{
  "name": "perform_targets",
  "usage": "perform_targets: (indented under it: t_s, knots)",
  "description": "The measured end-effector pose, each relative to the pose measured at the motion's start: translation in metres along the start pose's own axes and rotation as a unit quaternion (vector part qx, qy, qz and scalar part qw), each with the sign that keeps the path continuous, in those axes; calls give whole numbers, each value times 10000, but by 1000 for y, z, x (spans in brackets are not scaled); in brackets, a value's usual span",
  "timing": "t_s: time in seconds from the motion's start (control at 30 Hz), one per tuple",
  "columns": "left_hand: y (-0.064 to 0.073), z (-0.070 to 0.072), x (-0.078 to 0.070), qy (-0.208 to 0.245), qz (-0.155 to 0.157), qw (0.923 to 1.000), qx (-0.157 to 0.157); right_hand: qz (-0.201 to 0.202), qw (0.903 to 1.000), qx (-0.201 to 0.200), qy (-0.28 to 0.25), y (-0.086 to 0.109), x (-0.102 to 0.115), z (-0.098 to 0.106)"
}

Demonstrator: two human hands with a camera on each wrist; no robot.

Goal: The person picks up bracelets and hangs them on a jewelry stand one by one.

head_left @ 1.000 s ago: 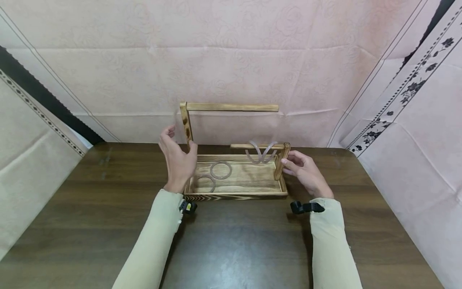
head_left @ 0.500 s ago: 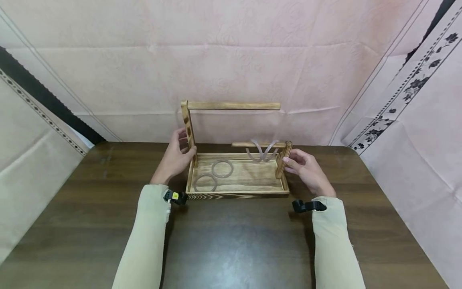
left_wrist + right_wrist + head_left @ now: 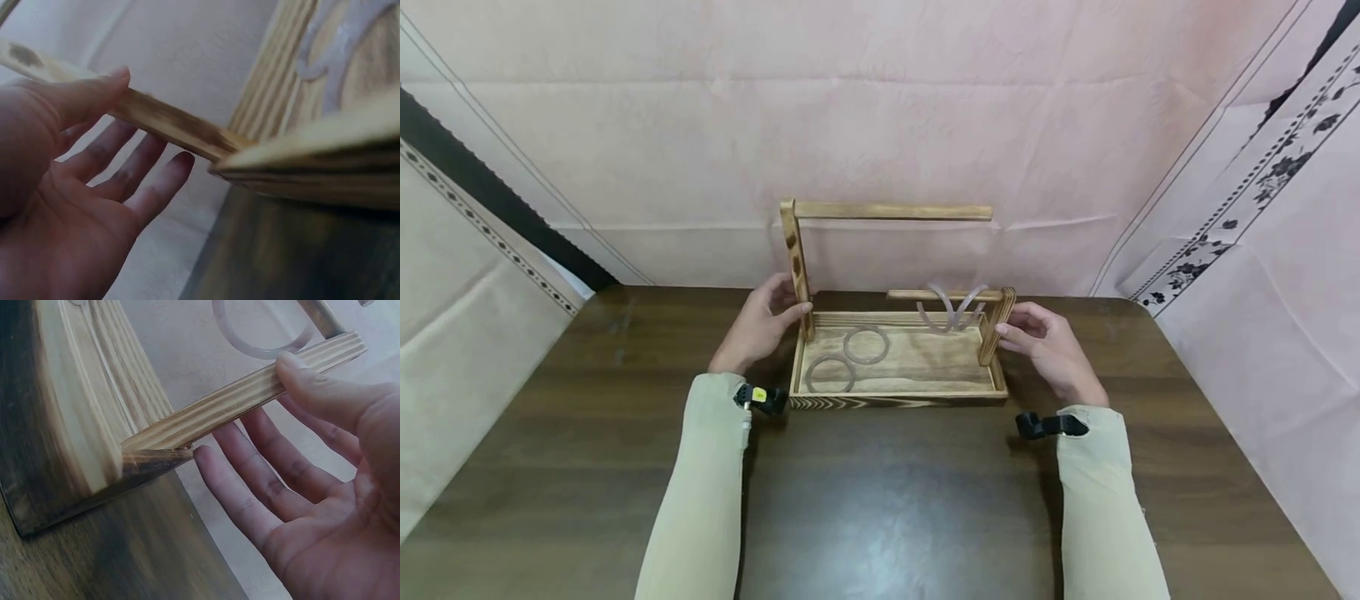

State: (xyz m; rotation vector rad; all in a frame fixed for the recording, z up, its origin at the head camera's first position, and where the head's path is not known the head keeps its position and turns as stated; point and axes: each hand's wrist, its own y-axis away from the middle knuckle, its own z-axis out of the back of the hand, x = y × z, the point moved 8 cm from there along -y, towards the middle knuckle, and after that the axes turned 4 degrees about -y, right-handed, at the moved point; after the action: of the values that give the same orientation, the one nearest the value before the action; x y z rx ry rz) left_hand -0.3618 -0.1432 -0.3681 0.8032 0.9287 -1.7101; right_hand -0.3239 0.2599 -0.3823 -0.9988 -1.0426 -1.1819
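A wooden display stand (image 3: 910, 399) with a shallow tray base and two side posts stands near the table's far edge. My left hand (image 3: 763, 325) pinches its tall left post (image 3: 795, 250), thumb on the near side and fingers behind. With its thumb on the front face, my right hand (image 3: 1048, 350) pinches the short right post (image 3: 212, 409). Two translucent pale rings hang from the short bar (image 3: 907, 295), one of them a leaning ring (image 3: 972, 302). Two more lie in the tray, a rear ring (image 3: 886, 344) and a front ring (image 3: 808, 375).
The long upper bar (image 3: 895, 212) runs rightward from the tall post, its right end free. Beneath everything is a dark brown wooden table (image 3: 880, 500). Pale patterned cloth (image 3: 880, 125) hangs behind it, with more cloth at both sides.
My left hand has moved left and lower along the tall post, from spread fingers to a pinch on it. The right hand keeps its hold. The whole head view has shifted slightly.
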Motion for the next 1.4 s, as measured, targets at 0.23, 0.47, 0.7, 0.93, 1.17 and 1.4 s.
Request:
perform_targets:
  t_s: [0.23, 0.47, 0.7, 0.93, 1.17, 1.4]
  knots:
    - [-4, 0, 5, 48, -72, 9999, -62, 251, 9979, -371, -470, 4, 11, 6]
    - [-2, -2, 12, 390, 1, 9992, -15, 537, 9952, -757, -317, 12, 20, 3]
    - [-3, -3, 10, 320, -105, 9994, -21, 590, 9923, -1063, 245, 24, 34, 0]
    - [-1, 1, 11, 301, -87, 9995, -64, 386, 9802, -902, 1721, 33, 46, 0]
    - [-1, -1, 10, 236, -235, 9994, 24, 633, 9621, -465, 2611, 38, 53, -7]
    - [-3, -1, 7, 184, -313, 9993, 115, 533, 9537, 204, 2952, 43, 60, -17]
